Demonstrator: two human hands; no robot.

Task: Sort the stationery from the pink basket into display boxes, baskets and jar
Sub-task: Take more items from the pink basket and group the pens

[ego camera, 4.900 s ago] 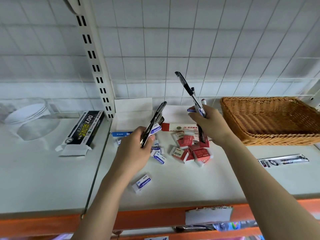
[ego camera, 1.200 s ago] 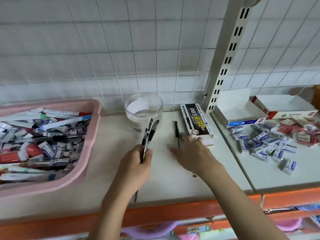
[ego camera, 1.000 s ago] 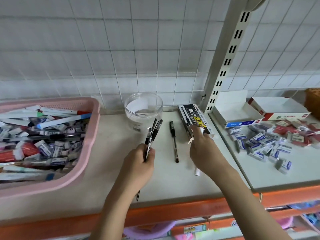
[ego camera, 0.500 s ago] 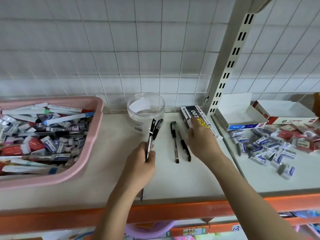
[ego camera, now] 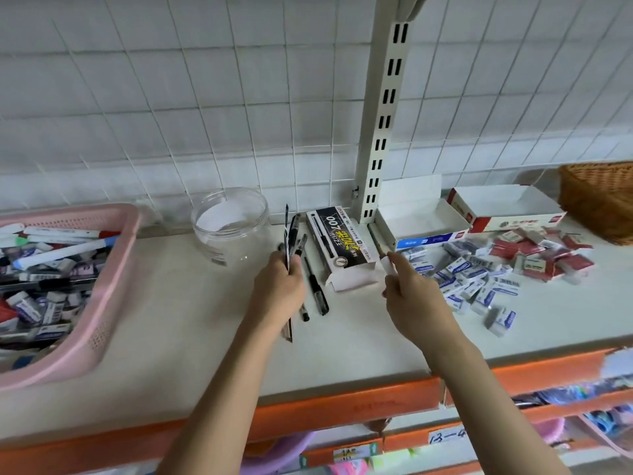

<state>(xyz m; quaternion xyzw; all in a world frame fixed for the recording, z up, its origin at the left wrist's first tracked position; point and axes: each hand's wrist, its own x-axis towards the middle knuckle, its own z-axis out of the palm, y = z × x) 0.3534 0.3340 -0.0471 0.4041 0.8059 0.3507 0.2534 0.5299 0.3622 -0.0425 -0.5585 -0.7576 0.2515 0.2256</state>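
My left hand [ego camera: 279, 287] grips a bundle of black pens [ego camera: 293, 234] upright over the white shelf. Two more black pens [ego camera: 315, 286] lie on the shelf just right of it. My right hand [ego camera: 411, 296] holds a white marker [ego camera: 386, 260] beside the open end of the black pen box [ego camera: 337, 240]. The clear jar [ego camera: 231, 222] stands behind my left hand. The pink basket [ego camera: 113, 289], full of markers and erasers, sits at the far left.
Two open white display boxes [ego camera: 421, 228] stand right of the shelf upright [ego camera: 380, 132]. Several blue and red erasers [ego camera: 496, 272] lie scattered before them. A wicker basket [ego camera: 599, 197] is at the far right. The orange shelf edge [ego camera: 342, 409] runs along the front.
My right hand laid two black pens on the shelf by the jar, then drew back right from the pen box with a white marker. My left hand keeps its pens.
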